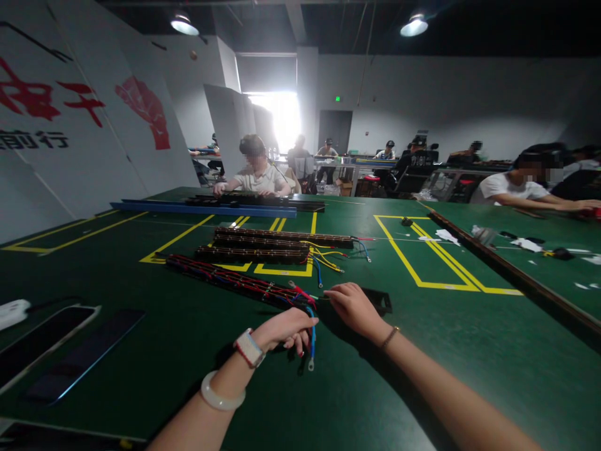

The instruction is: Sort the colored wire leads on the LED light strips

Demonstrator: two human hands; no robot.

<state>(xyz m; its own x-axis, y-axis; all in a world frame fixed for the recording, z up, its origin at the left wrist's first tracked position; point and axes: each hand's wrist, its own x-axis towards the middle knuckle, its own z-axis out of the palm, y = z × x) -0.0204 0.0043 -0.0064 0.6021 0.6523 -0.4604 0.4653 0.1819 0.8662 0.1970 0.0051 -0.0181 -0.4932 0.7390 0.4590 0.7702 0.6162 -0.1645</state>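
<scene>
A long dark wiring assembly lies slantwise on the green table, with red and blue wires along it. At its near end, red wires and a blue cable with a metal ring terminal stick out. My left hand is beside that end, thumb stretched out and fingers loosely bent apart. Its thumb tip is at the blue cable; no firm grip shows. My right hand is closed in a pinch on a thin wire leading from the assembly's end. A dark rectangular frame lies partly behind that hand.
More bundled assemblies with yellow and blue leads lie beyond. Phone-like dark slabs rest at left. A long dark strip and scraps are at right. Across the table, a person works by blue rails.
</scene>
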